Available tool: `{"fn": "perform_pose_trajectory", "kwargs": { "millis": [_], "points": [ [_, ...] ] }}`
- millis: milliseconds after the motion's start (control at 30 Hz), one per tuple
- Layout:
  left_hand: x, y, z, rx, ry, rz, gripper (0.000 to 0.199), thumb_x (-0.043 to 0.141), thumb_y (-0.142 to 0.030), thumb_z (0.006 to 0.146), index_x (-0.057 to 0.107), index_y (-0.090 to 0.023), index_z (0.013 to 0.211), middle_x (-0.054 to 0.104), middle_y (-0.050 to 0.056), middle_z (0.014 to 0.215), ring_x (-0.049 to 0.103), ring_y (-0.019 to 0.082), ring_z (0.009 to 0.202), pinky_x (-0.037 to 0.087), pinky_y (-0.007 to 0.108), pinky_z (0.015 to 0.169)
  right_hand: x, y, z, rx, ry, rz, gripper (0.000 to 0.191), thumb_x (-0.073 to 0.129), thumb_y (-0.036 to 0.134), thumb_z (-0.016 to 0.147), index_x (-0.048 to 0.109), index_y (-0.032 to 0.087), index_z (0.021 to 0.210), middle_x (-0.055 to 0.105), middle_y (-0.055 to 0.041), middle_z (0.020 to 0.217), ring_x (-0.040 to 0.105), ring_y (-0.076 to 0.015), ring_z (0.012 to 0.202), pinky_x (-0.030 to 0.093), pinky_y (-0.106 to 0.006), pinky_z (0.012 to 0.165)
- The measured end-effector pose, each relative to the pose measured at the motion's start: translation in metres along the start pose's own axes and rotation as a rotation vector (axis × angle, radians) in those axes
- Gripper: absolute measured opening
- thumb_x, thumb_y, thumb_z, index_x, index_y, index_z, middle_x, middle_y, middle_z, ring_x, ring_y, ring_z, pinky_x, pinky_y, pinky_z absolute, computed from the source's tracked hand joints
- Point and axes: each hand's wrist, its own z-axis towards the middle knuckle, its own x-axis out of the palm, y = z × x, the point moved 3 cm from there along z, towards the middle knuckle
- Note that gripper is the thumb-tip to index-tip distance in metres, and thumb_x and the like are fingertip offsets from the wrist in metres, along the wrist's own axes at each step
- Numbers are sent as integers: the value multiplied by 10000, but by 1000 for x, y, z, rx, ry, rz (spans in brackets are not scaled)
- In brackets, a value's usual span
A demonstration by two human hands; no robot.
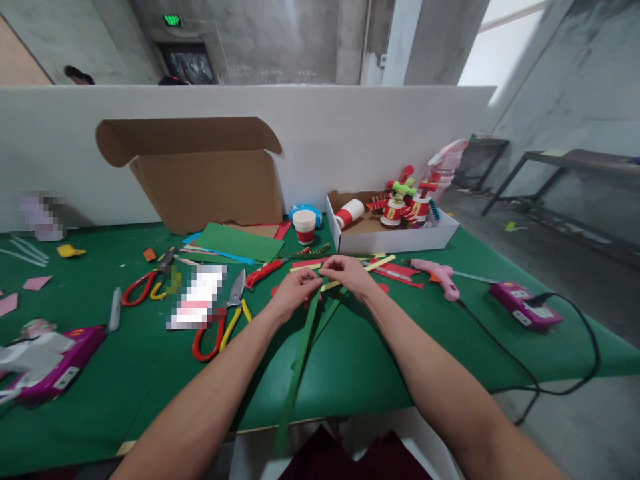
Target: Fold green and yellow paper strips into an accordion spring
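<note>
My left hand (294,291) and my right hand (349,275) meet over the middle of the green table, fingertips pinched close together. Between them is the end of a long green paper strip (301,353), which hangs down toward me past the table's front edge. A second, thinner green strip (330,316) slants below my right hand. Yellow paper strips (381,263) lie at and behind my right hand, one passing under its fingers. The exact join at the fingertips is too small to make out. Red paper pieces (397,273) lie just to the right.
Red-and-yellow-handled scissors (234,303) and a red-handled tool (265,272) lie left. Behind stand a paper cup (305,228), green sheets (237,242) and a white box (395,239) of decorated cups. A pink glue gun (441,275) with a cord and a purple power strip (525,305) are right.
</note>
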Motion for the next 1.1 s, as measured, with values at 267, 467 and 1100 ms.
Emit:
{"fn": "perform_pose_trajectory", "kwargs": {
  "millis": [267, 467, 1100],
  "points": [
    [0, 1, 0, 5, 12, 5, 339, 692, -444, 712, 462, -194, 699, 514, -70, 454, 412, 60, 356, 326, 169, 380, -1, -1, 1, 65, 20, 28, 376, 765, 470, 601, 592, 189, 781, 563, 33, 680, 499, -115, 645, 420, -256, 603],
    [4, -2, -2, -18, 57, 19, 319, 682, -435, 716, 491, -184, 759, 627, -22, 538, 414, 56, 367, 288, 165, 374, 5, 1, -4, 10, 57, -79, 358, 752, 481, 622, 559, 181, 648, 498, 48, 584, 422, -100, 568, 345, -252, 554],
    [4, 0, -1, -16, 87, 18, 335, 660, -454, 717, 448, -194, 710, 640, -10, 521, 423, 63, 366, 236, 173, 392, 1, -5, 0, 18, 7, -78, 290, 707, 456, 681, 644, 173, 669, 570, 19, 584, 500, -115, 564, 408, -261, 574]
  ]
}}
